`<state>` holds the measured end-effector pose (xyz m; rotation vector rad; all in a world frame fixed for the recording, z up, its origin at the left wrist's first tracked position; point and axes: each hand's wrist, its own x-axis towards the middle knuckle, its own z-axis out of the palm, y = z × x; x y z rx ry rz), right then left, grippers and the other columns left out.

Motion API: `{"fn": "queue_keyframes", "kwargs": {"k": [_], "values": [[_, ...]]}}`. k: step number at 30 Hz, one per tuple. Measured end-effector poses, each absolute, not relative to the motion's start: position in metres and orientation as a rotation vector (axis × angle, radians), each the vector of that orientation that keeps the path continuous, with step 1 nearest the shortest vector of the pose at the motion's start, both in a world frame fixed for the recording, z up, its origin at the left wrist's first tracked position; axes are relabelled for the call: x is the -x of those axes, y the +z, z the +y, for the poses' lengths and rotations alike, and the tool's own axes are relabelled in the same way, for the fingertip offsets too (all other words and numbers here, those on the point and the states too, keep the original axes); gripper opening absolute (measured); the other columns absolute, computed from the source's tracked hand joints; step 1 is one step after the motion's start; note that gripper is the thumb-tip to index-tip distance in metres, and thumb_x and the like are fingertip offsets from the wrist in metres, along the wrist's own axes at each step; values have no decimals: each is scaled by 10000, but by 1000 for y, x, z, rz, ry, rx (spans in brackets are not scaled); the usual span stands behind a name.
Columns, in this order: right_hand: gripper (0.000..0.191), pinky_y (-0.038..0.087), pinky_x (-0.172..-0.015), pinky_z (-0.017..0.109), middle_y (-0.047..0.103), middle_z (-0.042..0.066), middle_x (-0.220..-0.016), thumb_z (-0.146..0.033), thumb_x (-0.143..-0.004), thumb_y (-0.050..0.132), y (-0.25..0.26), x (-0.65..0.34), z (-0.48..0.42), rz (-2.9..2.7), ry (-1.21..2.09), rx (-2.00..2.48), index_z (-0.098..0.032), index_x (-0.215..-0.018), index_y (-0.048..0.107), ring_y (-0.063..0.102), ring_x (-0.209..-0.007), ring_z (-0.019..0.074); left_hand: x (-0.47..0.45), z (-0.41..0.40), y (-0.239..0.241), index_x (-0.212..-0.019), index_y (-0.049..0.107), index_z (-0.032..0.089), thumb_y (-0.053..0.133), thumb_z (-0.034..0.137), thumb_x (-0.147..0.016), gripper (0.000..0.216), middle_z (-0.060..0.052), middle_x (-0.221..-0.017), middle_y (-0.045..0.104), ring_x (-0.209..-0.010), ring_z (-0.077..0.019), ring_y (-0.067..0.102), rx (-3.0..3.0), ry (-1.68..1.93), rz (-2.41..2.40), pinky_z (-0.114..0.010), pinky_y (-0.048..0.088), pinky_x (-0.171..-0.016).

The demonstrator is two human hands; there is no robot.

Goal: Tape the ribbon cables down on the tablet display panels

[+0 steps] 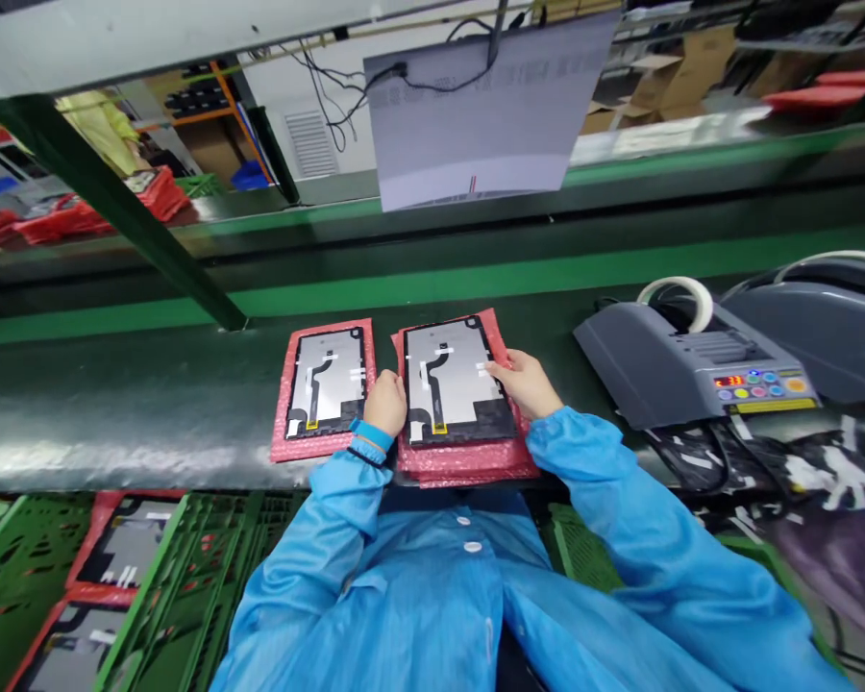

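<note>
A display panel (459, 377) with a silver back, black border and dark flex cable lies over a stack of red bubble-wrap sheets (468, 461) in front of me. My right hand (528, 383) grips its right edge, thumb on top near a white tape strip. At the opposite edge, my left hand (387, 404) is closed on the panel's side, its fingertips mostly hidden. Left of that hand, a second display panel (338, 370) of the same look rests on its own red bubble wrap (283, 423).
Two grey tape dispensers (645, 360) stand to the right, the nearer one with a lit display. Tape scraps and cables lie below them. Green crates (187, 577) at lower left hold more panels in red wrap. A monitor (490, 125) hangs ahead.
</note>
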<state>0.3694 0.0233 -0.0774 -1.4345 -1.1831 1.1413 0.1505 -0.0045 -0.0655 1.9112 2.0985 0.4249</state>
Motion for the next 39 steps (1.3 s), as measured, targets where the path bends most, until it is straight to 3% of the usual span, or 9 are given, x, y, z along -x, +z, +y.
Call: {"fn": "queue_keyframes", "kwargs": {"k": [3, 10, 14, 19, 23, 26, 28, 33, 39], "values": [[233, 499, -661, 302, 665, 23, -741, -259, -668, 591, -72, -336, 28, -1203, 1309, 1279, -173, -885, 583, 605, -640, 158, -123, -14, -59, -988, 524, 151, 326, 215, -951, 211, -111, -830, 683, -792, -240, 675, -1837, 442, 2209, -320, 481, -693], [145, 492, -658, 279, 664, 35, -757, -162, -745, 476, -74, -207, 58, -1517, 1230, 1416, -161, -843, 584, 617, -702, 165, -13, -13, -48, -994, 491, 143, 313, 212, -947, 196, -164, -894, 686, -873, -268, 676, -1660, 331, 2486, -344, 480, -739], [90, 496, -744, 300, 681, 82, -834, -180, -758, 566, -76, -177, 69, -1755, 1103, 1644, -164, -845, 581, 650, -842, 198, 23, -5, -54, -978, 481, 164, 332, 266, -954, 182, -132, -888, 686, -837, -255, 675, -1673, 172, 2491, -343, 480, -728], [96, 507, -597, 306, 614, 25, -564, -64, -732, 578, -75, -184, 62, -1828, 1289, 1659, -151, -771, 583, 636, -562, 180, 35, 2, -67, -994, 504, 156, 331, 284, -955, 219, -105, -863, 681, -838, -249, 667, -1676, 133, 2465, -336, 479, -726], [208, 515, -584, 301, 627, -6, -582, -89, -741, 590, -59, -222, 23, -1802, 1380, 1560, -175, -930, 598, 624, -535, 159, 37, 1, -61, -1019, 558, 127, 370, 290, -921, 268, -149, -907, 679, -880, -288, 657, -1638, 107, 2509, -371, 491, -745], [143, 525, -603, 307, 649, 1, -671, -219, -749, 601, -52, -288, -23, -1613, 1361, 1430, -238, -890, 614, 634, -594, 162, 19, 1, -50, -1092, 563, 82, 393, 311, -891, 349, -209, -1037, 641, -1024, -330, 596, -1895, 251, 2490, -433, 470, -853], [121, 507, -542, 318, 616, -3, -605, -340, -729, 608, -54, -345, -55, -1290, 1172, 1471, -239, -796, 613, 592, -520, 162, -7, 6, -44, -1114, 570, 104, 388, 343, -886, 378, -197, -1075, 626, -1070, -326, 560, -2235, 459, 2277, -458, 441, -919], [373, 382, -441, 259, 500, -43, -508, -576, -655, 598, -68, -483, -110, -617, 374, 1690, -216, -709, 516, 461, -436, 112, -95, 30, -42, -973, 629, 227, 366, 387, -888, 319, -107, -1022, 652, -1007, -280, 563, -2682, 673, 1442, -458, 425, -955], [378, 369, -424, 241, 547, -11, -546, -561, -670, 615, -75, -547, -100, -427, 470, 1647, -193, -676, 531, 472, -441, 100, -152, 53, -51, -929, 649, 245, 440, 324, -857, 235, -66, -1019, 661, -1010, -259, 545, -2697, 596, 1234, -449, 397, -997]]}}
